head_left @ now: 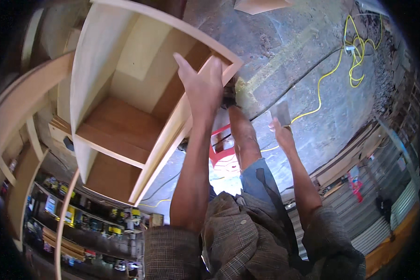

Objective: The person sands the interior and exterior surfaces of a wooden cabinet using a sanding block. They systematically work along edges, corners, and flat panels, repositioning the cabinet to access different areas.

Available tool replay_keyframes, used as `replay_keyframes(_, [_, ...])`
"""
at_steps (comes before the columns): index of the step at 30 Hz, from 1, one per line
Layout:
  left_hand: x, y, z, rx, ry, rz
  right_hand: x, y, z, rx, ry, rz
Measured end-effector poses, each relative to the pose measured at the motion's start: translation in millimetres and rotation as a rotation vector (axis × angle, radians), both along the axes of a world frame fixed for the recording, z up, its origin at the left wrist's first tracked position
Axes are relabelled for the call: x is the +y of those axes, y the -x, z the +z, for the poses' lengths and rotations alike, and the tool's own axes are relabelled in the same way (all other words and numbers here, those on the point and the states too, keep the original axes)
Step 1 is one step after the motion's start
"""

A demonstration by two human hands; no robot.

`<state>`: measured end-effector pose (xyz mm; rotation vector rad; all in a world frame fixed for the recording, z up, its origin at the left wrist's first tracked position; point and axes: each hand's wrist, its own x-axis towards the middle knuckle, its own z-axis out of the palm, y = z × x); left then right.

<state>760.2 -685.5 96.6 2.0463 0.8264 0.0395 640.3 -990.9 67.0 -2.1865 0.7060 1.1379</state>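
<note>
A pale wooden cabinet point(121, 175) with an open front, a brown shelf and light inner walls stands tilted in view at the left. Over its right-hand frame edge is my left hand point(201, 88), thumb and fingers apart; whether it touches the wood I cannot tell. My right hand point(283, 133) is closed on a flat, grey, rectangular piece point(281, 113), held out over the floor to the right, away from the cabinet. Its exact kind is not clear.
A yellow cord point(320, 93) and a dark cable point(294, 84) run across the concrete floor point(275, 51). Something red point(224, 156) stands by my legs. Shelves with tools point(93, 219) are at the lower left, corrugated metal sheets point(359, 224) at the right.
</note>
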Motion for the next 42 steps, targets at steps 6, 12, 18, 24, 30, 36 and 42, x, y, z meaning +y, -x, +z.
replay_keyframes(6, [18.2,-112.9,-43.9,0.335,0.157,0.054,-50.6,7.8,-0.2,0.094,0.067,-0.139])
replay_keyframes(12, [-0.1,-125.4,-77.9,0.311,-0.129,0.585,-55.7,-8.2,-19.4,0.094,0.096,-0.253])
replay_keyframes(18, [-4.8,-126.2,-78.1,0.164,-0.029,0.575,17.2,-61.8,-42.6,0.069,-0.069,-0.510])
replay_keyframes(24, [-5.6,-125.2,-82.7,0.037,0.067,0.589,75.1,-89.8,-69.8,0.174,-0.146,-0.472])
replay_keyframes(30, [-0.2,-124.0,-79.1,0.026,0.072,0.584,96.7,-93.6,-84.3,0.137,-0.346,-0.714])
replay_keyframes(36, [1.4,-114.2,-98.6,-0.015,0.064,0.523,99.1,-84.0,-92.1,0.192,-0.317,-0.836])
replay_keyframes(42, [12.8,-107.0,-105.0,0.119,-0.080,0.383,159.8,-109.5,-82.6,0.134,-0.538,-0.926])
